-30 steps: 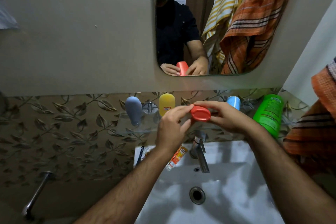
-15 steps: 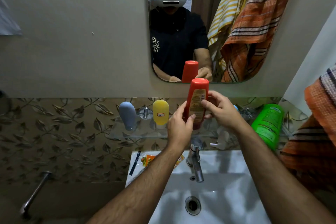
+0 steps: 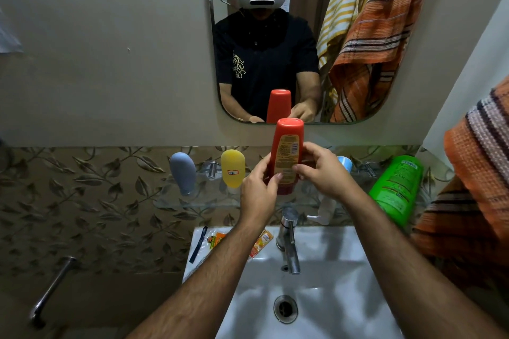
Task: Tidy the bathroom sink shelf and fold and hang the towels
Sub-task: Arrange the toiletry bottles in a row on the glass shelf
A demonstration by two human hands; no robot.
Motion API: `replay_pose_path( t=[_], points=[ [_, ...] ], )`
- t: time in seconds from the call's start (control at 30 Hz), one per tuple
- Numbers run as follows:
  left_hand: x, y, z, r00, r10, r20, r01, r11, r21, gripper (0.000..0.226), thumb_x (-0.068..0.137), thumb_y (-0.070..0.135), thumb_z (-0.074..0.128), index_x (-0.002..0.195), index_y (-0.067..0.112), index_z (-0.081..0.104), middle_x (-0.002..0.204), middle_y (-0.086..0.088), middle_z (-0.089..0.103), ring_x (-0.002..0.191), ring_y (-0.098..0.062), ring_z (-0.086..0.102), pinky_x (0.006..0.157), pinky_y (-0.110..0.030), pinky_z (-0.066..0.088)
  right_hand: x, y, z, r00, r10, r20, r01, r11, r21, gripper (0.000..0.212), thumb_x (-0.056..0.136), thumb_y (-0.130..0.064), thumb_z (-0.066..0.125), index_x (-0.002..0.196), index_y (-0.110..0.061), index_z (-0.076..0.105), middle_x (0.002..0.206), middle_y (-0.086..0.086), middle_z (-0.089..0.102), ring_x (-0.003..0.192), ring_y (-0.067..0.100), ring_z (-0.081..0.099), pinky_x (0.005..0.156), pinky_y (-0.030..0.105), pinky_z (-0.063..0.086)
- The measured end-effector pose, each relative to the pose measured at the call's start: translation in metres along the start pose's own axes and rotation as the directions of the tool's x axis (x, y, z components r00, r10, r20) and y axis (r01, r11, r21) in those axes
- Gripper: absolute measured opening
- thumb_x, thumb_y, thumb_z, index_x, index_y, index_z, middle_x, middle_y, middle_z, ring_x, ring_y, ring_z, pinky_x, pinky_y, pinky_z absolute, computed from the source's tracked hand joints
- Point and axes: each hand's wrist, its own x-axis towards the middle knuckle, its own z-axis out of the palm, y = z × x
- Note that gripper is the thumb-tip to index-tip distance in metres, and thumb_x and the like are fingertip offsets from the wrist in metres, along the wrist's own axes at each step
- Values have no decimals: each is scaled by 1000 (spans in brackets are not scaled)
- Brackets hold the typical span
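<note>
Gripping the upright red bottle (image 3: 286, 154) above the glass shelf (image 3: 198, 201), both hands' fingers (image 3: 275, 177) clamped on it

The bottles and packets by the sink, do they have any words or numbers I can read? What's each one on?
No text here is sharp enough to quote.
red bottle, held in both hands: back label print and barcode, too small.
yellow bottle: small sticker, blurred.
green bottle: print, too blurred.
orange sachet on the sink: round logo, unreadable.
black shirt in the mirror: curly script, mirrored, unreadable.

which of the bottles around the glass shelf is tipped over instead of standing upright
The bright green plastic bottle at the shelf's right end; it leans steeply. The grey bottle and yellow bottle stand upright, and both hands hold the red bottle upright.
</note>
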Motion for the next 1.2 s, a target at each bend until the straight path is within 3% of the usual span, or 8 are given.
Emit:
replay_pose_path(
  t=[0.37, 0.5, 0.73, 0.87, 0.93, 1.0, 1.1, 1.2],
  points=[
    [1, -6, 2, 1000, 24, 3, -24, 998, 52, 52, 94, 14, 60, 142, 25, 47, 125, 6, 65, 111, -2, 58, 93, -20, 48, -3, -7, 4, 998, 55, -31, -56, 997, -48, 40, 88, -5, 66, 124, -22, 59, 113, -4, 70, 102, 13, 66, 90, 39, 56],
    [1, -9, 1, 1000, 27, 1, -27, 997, 66, 51, 95, 15, 59, 143, 25, 46, 125, 7, 64, 110, -1, 57, 86, -9, 43, -5, -9, 7, 997, 67, -37, -68, 996, -51, 39, 89, -5, 65, 125, -21, 59, 114, -5, 69, 105, 13, 65, 91, 41, 56],
    [-5, -9, 0, 998, 60, -11, -58, 992, 116, 59, 95, 19, 59, 149, 20, 37, 136, -1, 58, 122, -7, 53, 101, -22, 44, -5, -12, 8, 994, 103, -34, -106, 990, -92, 44, 88, -6, 67, 128, -22, 55, 118, -5, 67, 111, 12, 63, 99, 43, 52],
    [-33, -14, -1, 966, 230, -118, -202, 957, 210, 50, 95, 17, 59, 143, 10, 46, 138, -4, 53, 124, -7, 44, 103, -20, 35, -10, -11, -4, 994, 62, -93, -86, 955, -283, 62, 84, -6, 70, 140, -18, 47, 137, 3, 56, 127, 17, 53, 110, 39, 41],
    [-42, -24, 1, 921, 384, -57, -357, 896, 262, 40, 94, 17, 58, 133, 10, 57, 125, -4, 61, 115, -12, 52, 97, -21, 42, -15, -7, -17, 992, 18, -125, -74, 882, -465, 57, 81, 2, 65, 135, -15, 55, 137, 7, 56, 127, 21, 52, 110, 33, 39],
    [-43, -29, 4, 869, 482, 110, -492, 824, 281, 35, 90, 13, 60, 125, 11, 63, 112, -2, 66, 103, -13, 54, 89, -25, 48, -18, 0, -32, 992, 52, -112, -110, 788, -606, 49, 76, 6, 62, 121, -15, 66, 126, 9, 62, 117, 27, 57, 99, 31, 43],
    [-38, -25, 12, 805, 468, 364, -583, 737, 341, 49, 80, 0, 63, 127, 15, 62, 108, 0, 67, 93, -19, 55, 76, -36, 52, -23, 15, -48, 983, 162, -90, -175, 650, -740, 40, 77, -3, 68, 113, -21, 69, 119, 10, 62, 113, 34, 59, 90, 37, 49],
    [-29, -17, 20, 796, 395, 458, -589, 680, 436, 60, 74, 1, 68, 130, 22, 57, 112, 3, 65, 91, -22, 55, 72, -39, 51, -29, 21, -52, 968, 250, 28, -132, 601, -788, 60, 75, 0, 69, 129, -24, 61, 140, 11, 50, 127, 34, 50, 100, 41, 46]
  ],
)
